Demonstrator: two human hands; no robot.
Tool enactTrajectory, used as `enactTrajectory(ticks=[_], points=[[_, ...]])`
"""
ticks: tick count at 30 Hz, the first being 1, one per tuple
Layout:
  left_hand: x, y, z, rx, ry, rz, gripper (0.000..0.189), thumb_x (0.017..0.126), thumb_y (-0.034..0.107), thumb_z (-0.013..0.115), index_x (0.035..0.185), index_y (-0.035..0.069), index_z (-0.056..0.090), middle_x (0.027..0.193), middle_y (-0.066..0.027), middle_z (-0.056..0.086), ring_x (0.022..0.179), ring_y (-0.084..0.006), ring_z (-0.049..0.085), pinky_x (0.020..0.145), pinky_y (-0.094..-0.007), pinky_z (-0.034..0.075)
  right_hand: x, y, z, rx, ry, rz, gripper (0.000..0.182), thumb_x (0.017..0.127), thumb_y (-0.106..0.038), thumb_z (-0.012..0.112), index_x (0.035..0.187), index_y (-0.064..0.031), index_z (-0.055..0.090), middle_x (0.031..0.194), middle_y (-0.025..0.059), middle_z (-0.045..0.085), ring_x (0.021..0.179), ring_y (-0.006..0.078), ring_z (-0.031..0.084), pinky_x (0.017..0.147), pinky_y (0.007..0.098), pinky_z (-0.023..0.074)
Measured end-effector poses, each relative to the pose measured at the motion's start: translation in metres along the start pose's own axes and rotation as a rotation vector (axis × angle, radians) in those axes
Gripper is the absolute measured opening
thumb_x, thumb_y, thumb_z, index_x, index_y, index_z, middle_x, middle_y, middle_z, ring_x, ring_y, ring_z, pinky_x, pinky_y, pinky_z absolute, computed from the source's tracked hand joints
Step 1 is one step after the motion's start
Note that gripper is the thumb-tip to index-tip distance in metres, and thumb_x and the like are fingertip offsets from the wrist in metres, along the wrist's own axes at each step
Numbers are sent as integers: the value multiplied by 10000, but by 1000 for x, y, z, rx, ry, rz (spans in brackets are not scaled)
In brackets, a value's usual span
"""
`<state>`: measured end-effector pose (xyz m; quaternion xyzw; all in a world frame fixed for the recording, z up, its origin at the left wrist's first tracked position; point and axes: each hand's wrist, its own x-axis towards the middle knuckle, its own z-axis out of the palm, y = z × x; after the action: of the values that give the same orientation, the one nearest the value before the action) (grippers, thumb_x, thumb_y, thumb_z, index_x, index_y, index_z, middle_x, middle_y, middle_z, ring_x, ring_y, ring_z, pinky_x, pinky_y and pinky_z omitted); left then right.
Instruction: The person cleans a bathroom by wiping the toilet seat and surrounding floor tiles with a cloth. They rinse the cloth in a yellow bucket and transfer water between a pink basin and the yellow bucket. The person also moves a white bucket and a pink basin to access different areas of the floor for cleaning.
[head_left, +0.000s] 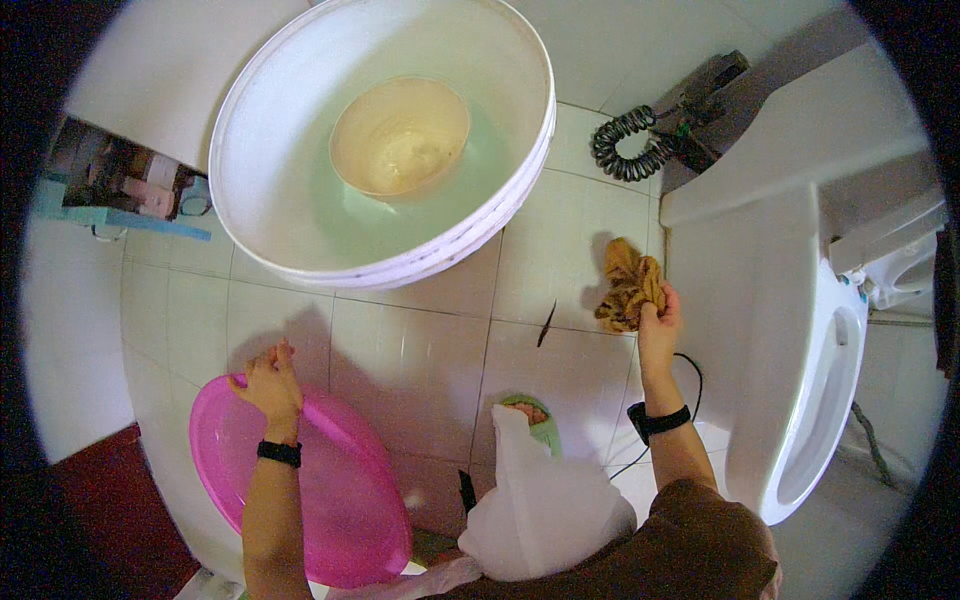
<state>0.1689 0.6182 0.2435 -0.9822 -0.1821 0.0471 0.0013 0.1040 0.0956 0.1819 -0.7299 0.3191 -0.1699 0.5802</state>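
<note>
My right hand (658, 309) pinches a crumpled yellow-brown cloth (628, 289), which hangs over the tiled floor beside a white ceramic fixture (739, 247). My left hand (271, 384) is over the upper rim of a pink plastic basin (345, 480). Its fingers are bent, and whether they grip the rim or hover above it cannot be told. A large white plastic tub (262, 150) stands ahead of me with clear, greenish-looking water in it. Inside the tub is a cream-coloured bowl (400, 135).
A coiled black hose (628, 142) lies by the wall at the upper right. A thin dark object (547, 324) rests on the floor tiles (412, 322). My foot wears a green slipper (547, 431). At left, a blue shelf (142, 219) holds small items.
</note>
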Motion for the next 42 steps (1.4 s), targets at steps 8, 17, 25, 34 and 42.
enactTrajectory(ticks=[8, 17, 25, 34, 42], points=[[-3, 12, -10, -11, -25, -69, 385, 922, 448, 424, 826, 219, 719, 880, 27, 670, 1058, -189, 520, 1069, -568, 75, 85, 63, 109, -805, 40, -326, 413, 774, -182, 584, 1164, -53, 552, 1126, 198, 593, 1083, 380, 524, 952, 466, 396], [-5, -15, 8, 184, -192, 22, 424, 912, 404, 422, 1232, 147, 531, 1242, -62, 558, 1182, -244, 455, 1049, -582, 102, 232, -41, 253, 54, -383, -181, 322, 840, -272, 613, 1125, -121, 622, 1001, 146, 671, 906, 265, 650, 781, 359, 500], [-9, -39, 28, 208, -136, 106, 438, 904, 405, 427, 1227, 130, 534, 1261, -57, 545, 1193, -258, 445, 1052, -572, 109, 271, -35, 288, -487, -381, -368, 323, 859, -280, 579, 1139, -124, 609, 1068, 147, 642, 943, 292, 631, 803, 380, 499], [-4, -18, 7, 146, 73, 28, 318, 882, 375, 494, 984, 136, 678, 968, -19, 664, 1034, -222, 544, 1048, -566, 130, 169, -16, 230, -564, -511, -373, 325, 879, -290, 540, 1155, -127, 594, 1143, 149, 610, 984, 322, 610, 827, 404, 498], [4, -17, 6, -49, 78, 15, 342, 909, 408, 462, 871, 192, 723, 916, 13, 688, 997, -202, 565, 1056, -575, 96, -3, 17, 124, -777, -795, -688, 291, 793, -111, 594, 1080, -118, 644, 1255, 157, 529, 1204, 344, 466, 990, 403, 415]])
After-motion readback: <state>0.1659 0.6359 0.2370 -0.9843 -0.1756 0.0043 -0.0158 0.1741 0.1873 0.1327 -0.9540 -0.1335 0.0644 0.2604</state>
